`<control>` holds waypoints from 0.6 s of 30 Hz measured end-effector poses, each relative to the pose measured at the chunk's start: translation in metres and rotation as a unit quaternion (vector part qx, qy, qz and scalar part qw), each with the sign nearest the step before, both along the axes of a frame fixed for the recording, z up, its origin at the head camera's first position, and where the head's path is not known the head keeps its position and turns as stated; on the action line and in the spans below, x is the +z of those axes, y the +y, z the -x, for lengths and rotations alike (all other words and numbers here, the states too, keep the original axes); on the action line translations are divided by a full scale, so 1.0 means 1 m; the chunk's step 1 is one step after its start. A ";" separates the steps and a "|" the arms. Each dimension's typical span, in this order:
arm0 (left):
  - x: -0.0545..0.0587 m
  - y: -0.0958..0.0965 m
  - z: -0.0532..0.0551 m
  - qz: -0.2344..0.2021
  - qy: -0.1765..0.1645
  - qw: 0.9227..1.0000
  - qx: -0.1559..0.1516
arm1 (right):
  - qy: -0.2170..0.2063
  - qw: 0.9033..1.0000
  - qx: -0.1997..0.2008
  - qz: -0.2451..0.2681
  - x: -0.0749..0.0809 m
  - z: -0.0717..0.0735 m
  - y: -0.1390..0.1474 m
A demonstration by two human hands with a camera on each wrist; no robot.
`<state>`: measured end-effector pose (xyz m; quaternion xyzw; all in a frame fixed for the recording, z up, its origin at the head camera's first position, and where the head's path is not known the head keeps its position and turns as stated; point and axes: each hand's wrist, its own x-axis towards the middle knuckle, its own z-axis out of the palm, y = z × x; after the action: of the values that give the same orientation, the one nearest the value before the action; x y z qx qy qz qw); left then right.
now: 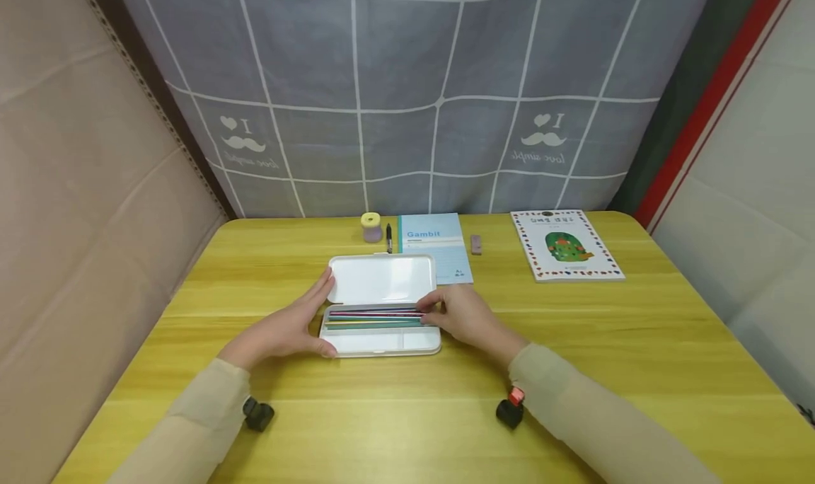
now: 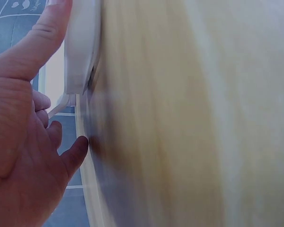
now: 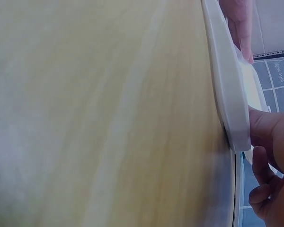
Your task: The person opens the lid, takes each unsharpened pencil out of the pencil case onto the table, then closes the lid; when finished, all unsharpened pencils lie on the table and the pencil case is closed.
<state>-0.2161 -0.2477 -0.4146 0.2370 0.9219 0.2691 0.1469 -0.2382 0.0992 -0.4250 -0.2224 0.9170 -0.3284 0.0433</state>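
Note:
A white pencil case (image 1: 363, 342) lies on the table with its lid (image 1: 382, 279) raised at the back. Several colored pencils (image 1: 366, 323) lie lengthwise in its rear compartment. My left hand (image 1: 289, 332) spans the case's left side, fingers at the lid's edge and thumb at the front corner. In the left wrist view that thumb stretches along the case (image 2: 80, 56). At the other end my right hand (image 1: 467, 314) pinches the pencils' right ends between thumb and forefinger. The right wrist view shows the thumb over the case wall (image 3: 229, 85); the pencils are hidden there.
Behind the case are a yellow-and-purple container (image 1: 371, 229), a black pen (image 1: 389, 238), a light blue notebook (image 1: 436, 236) and a small purple eraser (image 1: 476, 245). A white book with a green picture (image 1: 567, 247) lies at the back right. A grey checked curtain (image 1: 407, 137) hangs beyond the table.

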 end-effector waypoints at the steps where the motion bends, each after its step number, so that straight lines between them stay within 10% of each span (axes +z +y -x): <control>1: 0.000 0.000 0.000 0.001 0.002 1.000 0.001 | -0.001 1.000 0.001 0.000 0.000 0.000 -0.001; 18: -0.002 0.001 0.001 -0.004 0.002 1.000 0.003 | 0.004 0.999 0.016 -0.040 0.004 -0.004 -0.012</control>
<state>-0.2170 -0.2470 -0.4166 0.2359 0.9216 0.2730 0.1430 -0.2345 0.0876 -0.4214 -0.2365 0.9257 -0.2902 0.0539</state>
